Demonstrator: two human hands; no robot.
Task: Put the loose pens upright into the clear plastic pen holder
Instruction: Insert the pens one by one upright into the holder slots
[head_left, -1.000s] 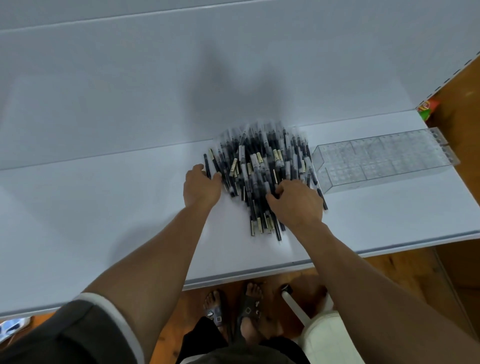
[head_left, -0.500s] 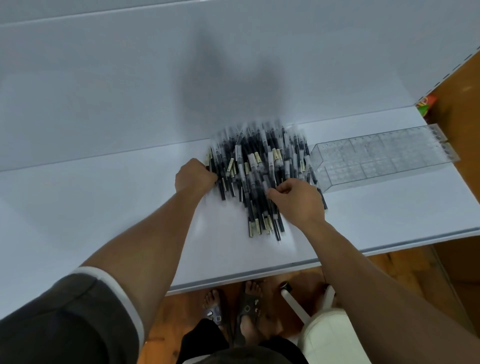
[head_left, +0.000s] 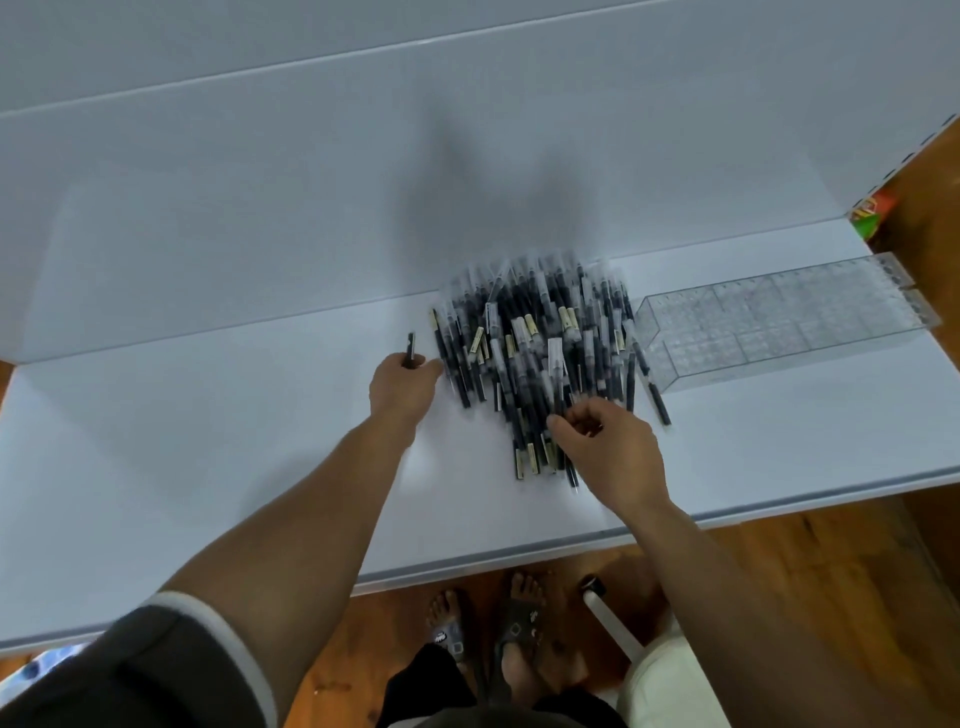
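Early stage of the task. The loose pens (head_left: 535, 353) lie in one dense heap at the middle of the surface (head_left: 208, 441), towards its far edge. The clear plastic pen holder (head_left: 779, 322) sits just beside the heap on the side of the right edge, and no pen can be seen standing in its compartments. By this showing, nearly all of the sorting is left to do.

The left hand (head_left: 402, 382) is stretched to the left flank of the heap, its fingers closed round a single dark pen (head_left: 411, 349) whose tip projects towards the far edge. The right hand (head_left: 610, 441) is poised over the near end of the heap with thumb and fingers curled together. Whether it grips a pen cannot be told. Both forearms reach in across the near edge.
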